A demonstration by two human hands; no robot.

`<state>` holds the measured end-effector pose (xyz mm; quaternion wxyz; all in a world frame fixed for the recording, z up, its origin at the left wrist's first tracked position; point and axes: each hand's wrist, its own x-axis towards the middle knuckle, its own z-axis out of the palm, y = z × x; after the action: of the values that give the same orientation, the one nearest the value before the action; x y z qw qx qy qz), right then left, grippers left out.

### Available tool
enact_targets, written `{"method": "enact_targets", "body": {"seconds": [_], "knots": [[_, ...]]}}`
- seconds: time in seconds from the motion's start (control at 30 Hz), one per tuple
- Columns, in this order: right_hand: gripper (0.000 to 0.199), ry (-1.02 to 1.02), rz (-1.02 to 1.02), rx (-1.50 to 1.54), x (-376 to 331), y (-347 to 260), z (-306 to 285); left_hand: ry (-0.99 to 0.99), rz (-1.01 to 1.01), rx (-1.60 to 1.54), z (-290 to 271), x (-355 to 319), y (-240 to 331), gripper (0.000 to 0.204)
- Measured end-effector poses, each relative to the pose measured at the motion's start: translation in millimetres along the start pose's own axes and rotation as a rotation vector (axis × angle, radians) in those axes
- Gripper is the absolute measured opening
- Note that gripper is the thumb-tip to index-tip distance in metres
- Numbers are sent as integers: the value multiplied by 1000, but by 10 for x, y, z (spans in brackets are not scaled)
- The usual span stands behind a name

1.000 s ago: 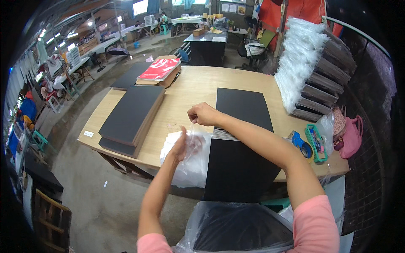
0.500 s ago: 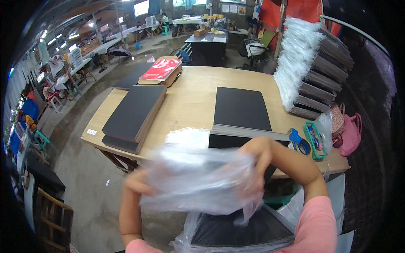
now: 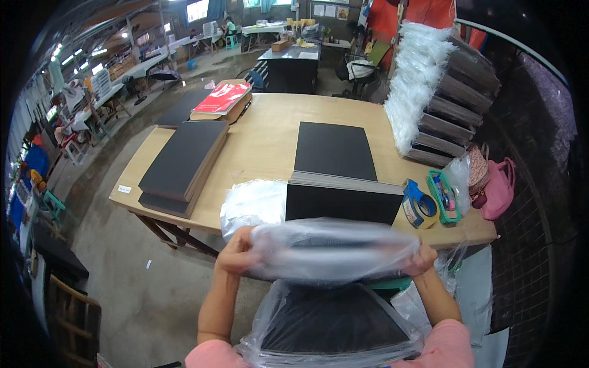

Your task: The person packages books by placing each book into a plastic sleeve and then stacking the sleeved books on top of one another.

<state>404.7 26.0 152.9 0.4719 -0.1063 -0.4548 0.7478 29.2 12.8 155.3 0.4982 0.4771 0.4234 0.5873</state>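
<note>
Between my two hands a clear plastic bag (image 3: pixel 336 251) is stretched out sideways, blurred by motion. My left hand (image 3: pixel 238 251) is closed on its left end, and my right hand (image 3: pixel 421 259) pinches its right end. Just beyond the bag, a stack of black sheets (image 3: pixel 335 147) lies on the table, with a black panel (image 3: pixel 343 203) facing me along its near side. Left of that stack lies a pile of clear plastic bags (image 3: pixel 254 205). Below my hands, close to my body, sits a black flat item (image 3: pixel 334 316) wrapped in clear plastic.
The wooden table (image 3: pixel 261 147) also holds thick black stacks (image 3: pixel 184 159), a red-covered book (image 3: pixel 224 98), a blue tape dispenser (image 3: pixel 419 203) and a green basket (image 3: pixel 443 195) of pens. Plastic-wrapped stacks (image 3: pixel 423 92) rise at the far right, with a pink bag (image 3: pixel 500 189) nearby.
My hands have moved apart, and the bunched plastic bag is now spread wide between them. My left hand has shifted right and my right hand outward. The view has turned slightly.
</note>
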Motion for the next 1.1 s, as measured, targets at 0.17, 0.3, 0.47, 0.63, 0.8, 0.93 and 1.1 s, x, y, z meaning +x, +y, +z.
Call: {"method": "enact_targets", "body": {"seconds": [0.17,0.3,0.47,0.63,0.8,0.93,1.1], "knots": [[13,580,-259,-701,244,69,-259,267,525,1026,428,433,82,32],[33,756,-538,-1264,516,-36,23,178,586,1406,481,346,277,51],[26,587,-634,-1691,348,-182,198,93,811,1385,340,-19,442,50],[17,585,-256,-1211,76,-331,475,-352,65,761,99,39,571,12],[9,547,-108,-1146,-184,-381,526,-629,-464,356,7,150,520,32],[11,552,270,-642,-238,-450,521,-415,-416,278,26,21,359,21],[24,493,425,-283,-578,-2,80,-454,-605,91,-235,-207,-62,18]]}}
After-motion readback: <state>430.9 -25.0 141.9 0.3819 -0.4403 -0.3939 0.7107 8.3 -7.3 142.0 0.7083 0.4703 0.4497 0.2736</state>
